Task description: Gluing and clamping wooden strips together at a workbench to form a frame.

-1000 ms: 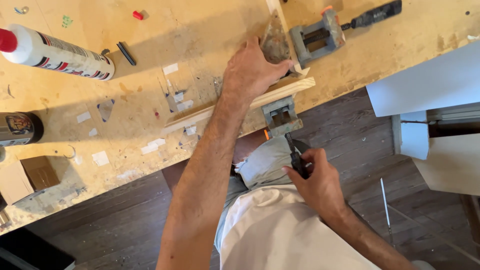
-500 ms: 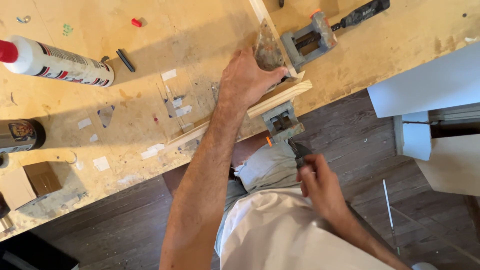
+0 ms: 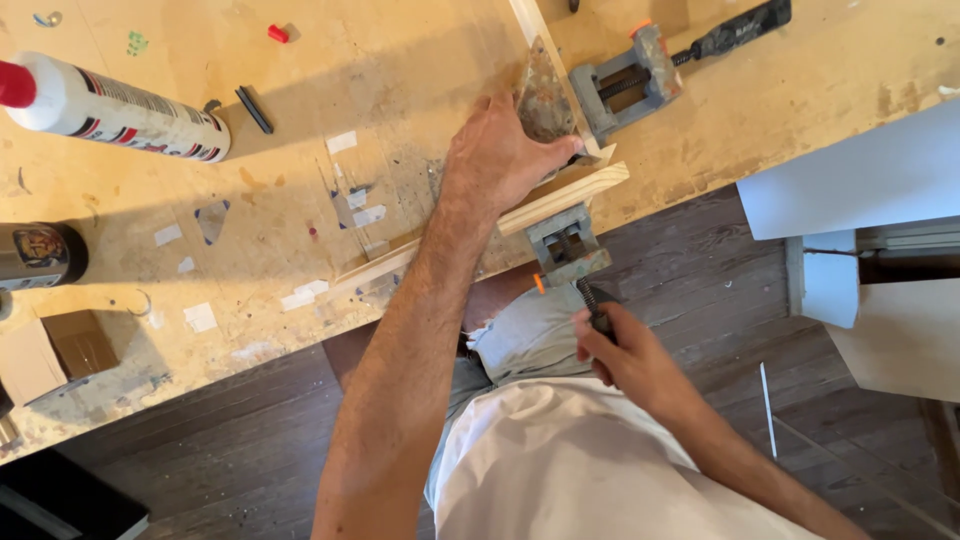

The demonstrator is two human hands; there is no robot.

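white red-capped tube (image 3: 120, 108) top left, dark can (image 3: 40, 255) left edge

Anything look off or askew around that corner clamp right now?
Nothing broken or spilled. The left hand presses on the corner clamp; the right hand grips the screw handle past the workbench edge. The wood strip lies at a slant to that edge, which looks like deliberate placement.
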